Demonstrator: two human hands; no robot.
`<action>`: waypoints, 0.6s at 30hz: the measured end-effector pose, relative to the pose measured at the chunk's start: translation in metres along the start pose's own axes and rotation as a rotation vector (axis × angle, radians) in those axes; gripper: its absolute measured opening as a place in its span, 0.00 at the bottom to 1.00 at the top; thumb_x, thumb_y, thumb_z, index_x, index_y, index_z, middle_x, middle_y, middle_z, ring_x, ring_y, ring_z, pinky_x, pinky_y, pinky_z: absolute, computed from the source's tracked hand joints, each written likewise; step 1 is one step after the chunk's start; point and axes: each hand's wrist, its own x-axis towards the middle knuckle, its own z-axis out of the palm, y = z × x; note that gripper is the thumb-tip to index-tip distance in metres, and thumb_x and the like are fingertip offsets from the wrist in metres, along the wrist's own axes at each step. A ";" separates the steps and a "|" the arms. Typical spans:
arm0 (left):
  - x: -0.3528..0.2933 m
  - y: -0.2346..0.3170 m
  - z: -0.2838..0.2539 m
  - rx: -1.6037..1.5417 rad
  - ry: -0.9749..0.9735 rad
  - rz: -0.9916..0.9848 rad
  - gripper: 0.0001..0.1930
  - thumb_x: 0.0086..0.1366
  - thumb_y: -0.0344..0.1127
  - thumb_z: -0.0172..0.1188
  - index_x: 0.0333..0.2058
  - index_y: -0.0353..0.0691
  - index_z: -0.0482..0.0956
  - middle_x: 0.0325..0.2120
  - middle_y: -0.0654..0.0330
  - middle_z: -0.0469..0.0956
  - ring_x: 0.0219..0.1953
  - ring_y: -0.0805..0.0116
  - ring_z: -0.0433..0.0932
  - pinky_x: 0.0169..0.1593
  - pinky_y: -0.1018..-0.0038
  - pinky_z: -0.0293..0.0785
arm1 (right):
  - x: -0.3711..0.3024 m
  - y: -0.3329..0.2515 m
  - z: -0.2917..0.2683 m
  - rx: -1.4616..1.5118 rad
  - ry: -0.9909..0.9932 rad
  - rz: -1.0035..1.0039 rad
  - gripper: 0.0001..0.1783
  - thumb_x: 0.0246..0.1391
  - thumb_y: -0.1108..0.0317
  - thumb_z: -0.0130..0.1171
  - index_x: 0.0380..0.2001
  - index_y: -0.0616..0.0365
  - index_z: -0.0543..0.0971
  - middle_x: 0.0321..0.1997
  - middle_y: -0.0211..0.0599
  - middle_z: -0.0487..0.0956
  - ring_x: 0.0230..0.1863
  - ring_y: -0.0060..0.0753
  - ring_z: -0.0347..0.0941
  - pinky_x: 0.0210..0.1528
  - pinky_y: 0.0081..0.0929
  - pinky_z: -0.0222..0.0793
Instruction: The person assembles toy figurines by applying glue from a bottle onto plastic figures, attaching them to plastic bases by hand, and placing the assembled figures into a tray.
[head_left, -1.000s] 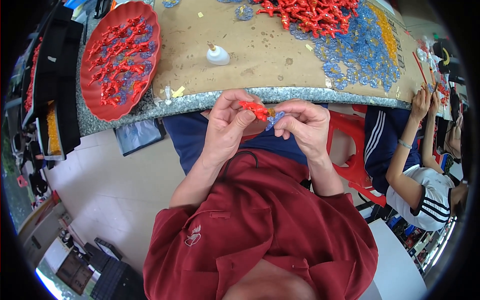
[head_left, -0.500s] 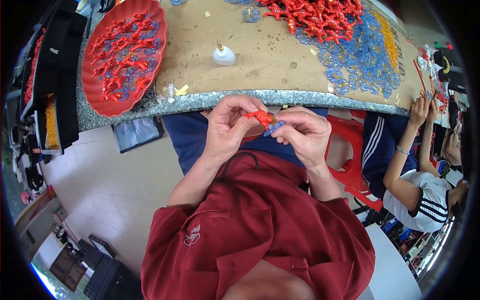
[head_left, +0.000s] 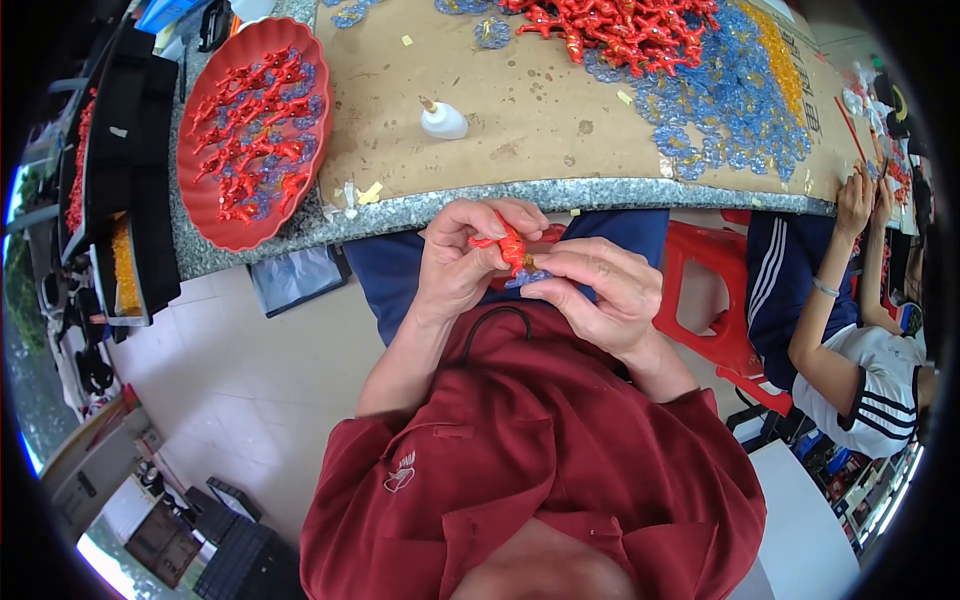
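Note:
Just in front of the table edge, my left hand [head_left: 455, 262] is closed with thumb and fingers round a small glossy red figurine [head_left: 513, 247]. The figurine stands nearly upright, with a bit of gold near its lower end. My right hand [head_left: 607, 290] pinches a clear blue disc-like piece [head_left: 527, 278] at that lower end. The two parts touch; my fingers partly cover the joint, so I cannot tell whether they are fixed together. Beyond my hands, a small white squeeze bottle [head_left: 443, 121] with a brownish tip stands on the cardboard table cover [head_left: 500, 165].
At the left, a scalloped red tray [head_left: 245, 234] holds rows of red figurines on blue pieces. Far right lie heaps of red figurines [head_left: 640, 35], blue pieces [head_left: 690, 120] and yellow pieces [head_left: 778, 70]. A co-worker's hands [head_left: 862, 200] are at the right, past a red stool [head_left: 690, 285].
The red figurine has turned from lying sideways to nearly upright, with the blue piece now beneath it. My right hand has shifted slightly left and down. The whole view has shifted slightly.

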 end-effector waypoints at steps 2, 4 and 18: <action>-0.001 -0.001 0.004 -0.064 0.030 -0.049 0.10 0.56 0.31 0.60 0.34 0.43 0.68 0.36 0.54 0.74 0.43 0.59 0.72 0.49 0.60 0.68 | 0.000 0.002 0.000 0.004 0.010 -0.064 0.15 0.29 0.71 0.70 0.25 0.61 0.80 0.25 0.37 0.78 0.23 0.29 0.75 0.21 0.19 0.68; -0.003 -0.005 0.009 -0.128 0.060 -0.098 0.10 0.56 0.32 0.59 0.35 0.43 0.68 0.36 0.54 0.74 0.43 0.59 0.72 0.49 0.60 0.68 | 0.001 0.003 0.000 -0.008 0.016 -0.085 0.15 0.29 0.71 0.70 0.25 0.61 0.80 0.24 0.37 0.78 0.23 0.29 0.75 0.21 0.19 0.69; 0.000 0.006 0.004 0.132 0.021 -0.082 0.09 0.54 0.28 0.60 0.33 0.38 0.70 0.33 0.53 0.75 0.39 0.63 0.73 0.45 0.68 0.70 | 0.000 0.016 -0.005 0.160 -0.033 -0.049 0.13 0.32 0.72 0.69 0.25 0.63 0.79 0.24 0.39 0.78 0.24 0.32 0.76 0.24 0.21 0.72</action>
